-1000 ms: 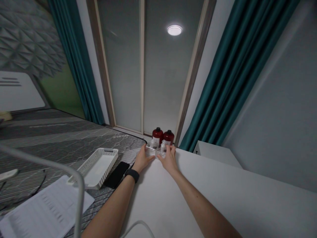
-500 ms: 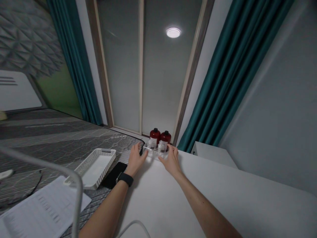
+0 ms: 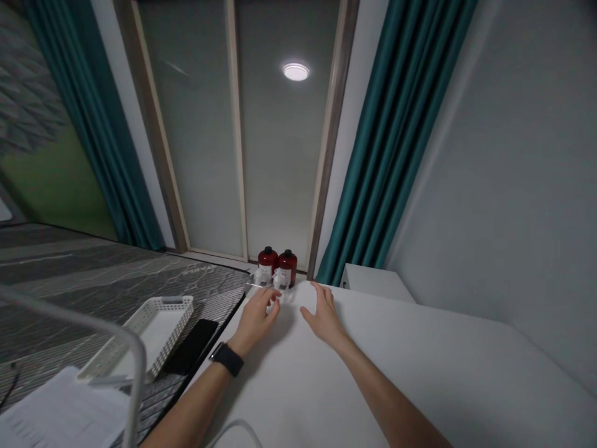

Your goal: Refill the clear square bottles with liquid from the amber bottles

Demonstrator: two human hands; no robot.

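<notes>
Two dark red bottles with black caps and white labels, a left one (image 3: 267,258) and a right one (image 3: 288,263), stand at the far edge of the white table (image 3: 298,386). Just in front of them are small clear containers (image 3: 280,279) with whitish contents I cannot make out, apparently in a clear tray. My left hand (image 3: 256,316), with a dark watch on the wrist, is nearest to these, its fingers bent and apart from the thumb. Whether it touches the tray I cannot tell. To the right, my right hand (image 3: 324,316) hovers over the table with fingers spread, holding nothing.
On the left, a bed-like patterned surface holds a white perforated basket (image 3: 180,339), a black flat object (image 3: 193,346) and printed papers (image 3: 60,414). A grey curved tube (image 3: 137,373) crosses the near left. A white cabinet (image 3: 375,285) stands beyond the table.
Both hands have come away from the sides of the clear containers, the right one moving clear to the right. My view has turned slightly to the right.
</notes>
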